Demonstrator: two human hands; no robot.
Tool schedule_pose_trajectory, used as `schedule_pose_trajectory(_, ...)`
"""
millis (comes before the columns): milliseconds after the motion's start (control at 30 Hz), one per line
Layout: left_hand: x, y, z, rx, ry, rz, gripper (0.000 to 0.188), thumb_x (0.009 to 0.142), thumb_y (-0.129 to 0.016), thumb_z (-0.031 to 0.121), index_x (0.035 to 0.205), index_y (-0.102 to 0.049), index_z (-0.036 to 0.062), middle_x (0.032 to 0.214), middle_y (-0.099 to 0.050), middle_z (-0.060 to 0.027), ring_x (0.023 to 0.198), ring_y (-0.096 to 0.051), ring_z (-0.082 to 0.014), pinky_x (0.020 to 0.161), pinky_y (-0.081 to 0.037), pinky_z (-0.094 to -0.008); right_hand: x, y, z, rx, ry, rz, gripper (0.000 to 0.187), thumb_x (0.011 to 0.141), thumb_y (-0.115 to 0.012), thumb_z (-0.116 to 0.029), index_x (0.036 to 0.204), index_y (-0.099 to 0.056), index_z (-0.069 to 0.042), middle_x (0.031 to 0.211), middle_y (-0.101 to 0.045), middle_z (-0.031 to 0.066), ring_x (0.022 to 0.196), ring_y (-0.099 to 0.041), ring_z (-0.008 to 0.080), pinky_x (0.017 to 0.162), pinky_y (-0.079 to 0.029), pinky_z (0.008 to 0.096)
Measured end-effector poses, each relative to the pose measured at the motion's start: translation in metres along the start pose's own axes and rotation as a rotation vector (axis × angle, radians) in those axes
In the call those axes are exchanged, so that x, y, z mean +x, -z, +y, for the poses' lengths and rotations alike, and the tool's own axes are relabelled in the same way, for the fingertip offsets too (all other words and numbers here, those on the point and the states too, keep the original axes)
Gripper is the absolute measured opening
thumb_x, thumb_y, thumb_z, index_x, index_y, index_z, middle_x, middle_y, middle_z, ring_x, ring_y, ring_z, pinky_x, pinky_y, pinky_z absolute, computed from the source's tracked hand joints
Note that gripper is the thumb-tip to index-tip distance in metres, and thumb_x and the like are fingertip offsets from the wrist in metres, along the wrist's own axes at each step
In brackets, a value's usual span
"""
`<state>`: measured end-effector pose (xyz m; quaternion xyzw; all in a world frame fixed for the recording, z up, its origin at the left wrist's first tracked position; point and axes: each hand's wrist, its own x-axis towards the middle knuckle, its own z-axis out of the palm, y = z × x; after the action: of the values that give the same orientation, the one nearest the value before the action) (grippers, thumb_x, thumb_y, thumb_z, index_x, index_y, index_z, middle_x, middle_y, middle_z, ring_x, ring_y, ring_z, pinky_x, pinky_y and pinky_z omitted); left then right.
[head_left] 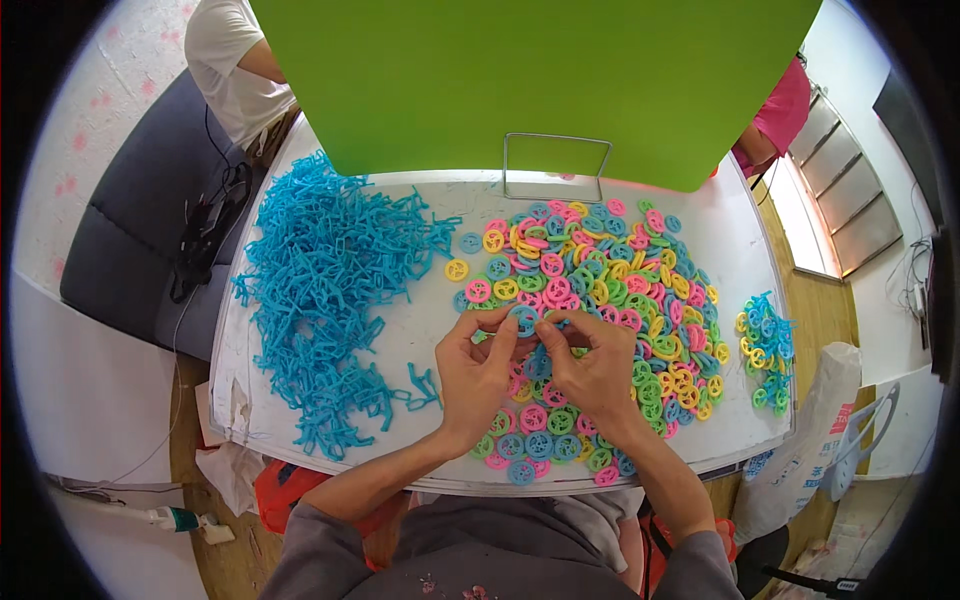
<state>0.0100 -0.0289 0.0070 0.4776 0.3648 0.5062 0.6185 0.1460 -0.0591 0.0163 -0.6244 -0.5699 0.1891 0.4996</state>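
Over the near middle of the white table, my two hands meet at the fingertips. Between the thumb and fingers of my left hand (478, 380) is a small blue plastic wheel (523, 320) with spokes. My right hand (598, 378) is pinched closed at the wheel's right edge; what lies between its fingertips is hidden. Beneath and around both hands spreads a heap of small spoked wheels (655, 345) in pink, yellow, green and blue. To the left lies a large tangled pile of blue plastic links (320, 260), with a few loose links (420, 385) near my left wrist.
A tall green board (540, 80) stands across the table's far side, with a metal wire frame (555, 165) before it. At the right edge sits a small pile of linked pieces (768, 350). Two people are partly visible beyond. A white sack (800, 450) stands at the right.
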Motion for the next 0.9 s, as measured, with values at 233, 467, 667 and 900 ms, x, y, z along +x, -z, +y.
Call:
schedule_pose_trajectory(233, 0.002, 0.003, -0.005, -0.087, 0.079, 0.023, 0.020, 0.093, -0.054, 0.012, 0.104, -0.054, -0.0050, 0.096, -0.062, -0.0126, 0.087, -0.066, -0.0209, 0.078, -0.056, -0.0315, 0.001, -0.004, 0.000, 0.066, -0.098, 0.001, 0.012, 0.080, -0.070, -0.010, 0.084, -0.068, 0.001, 0.063, -0.066, 0.0100, 0.057, -0.064, 0.0139, 0.052, -0.048, 0.0241)
schedule_pose_trajectory(467, 0.011, 0.007, 0.002, -0.033, 0.058, -0.028, 0.022, 0.093, -0.056, 0.011, 0.107, -0.056, -0.0051, 0.097, -0.062, -0.0105, 0.086, -0.066, -0.0195, 0.077, -0.056, -0.0303, 0.000, -0.005, -0.002, 0.050, 0.015, 0.044, 0.009, 0.080, -0.067, -0.004, 0.088, -0.068, 0.001, 0.070, -0.067, 0.0115, 0.059, -0.065, 0.0152, 0.054, -0.049, 0.0263)
schedule_pose_trajectory(667, 0.018, 0.013, 0.005, -0.034, 0.086, -0.072, 0.021, 0.093, -0.055, 0.010, 0.106, -0.058, -0.0054, 0.096, -0.060, -0.0078, 0.083, -0.063, -0.0140, 0.077, -0.056, -0.0283, 0.003, -0.004, 0.001, -0.021, 0.132, 0.051, 0.016, 0.078, -0.063, 0.002, 0.092, -0.069, -0.001, 0.079, -0.068, 0.0141, 0.068, -0.067, 0.0209, 0.060, -0.050, 0.0286)
schedule_pose_trajectory(900, 0.021, 0.015, 0.011, 0.045, 0.038, -0.169, 0.018, 0.091, -0.058, 0.008, 0.106, -0.057, -0.0019, 0.100, -0.059, -0.0073, 0.085, -0.061, -0.0125, 0.077, -0.054, -0.0270, 0.009, 0.006, -0.003, 0.071, 0.125, -0.086, 0.031, 0.079, -0.063, 0.004, 0.109, -0.063, -0.002, 0.088, -0.069, 0.0129, 0.076, -0.068, 0.0184, 0.068, -0.053, 0.0282)
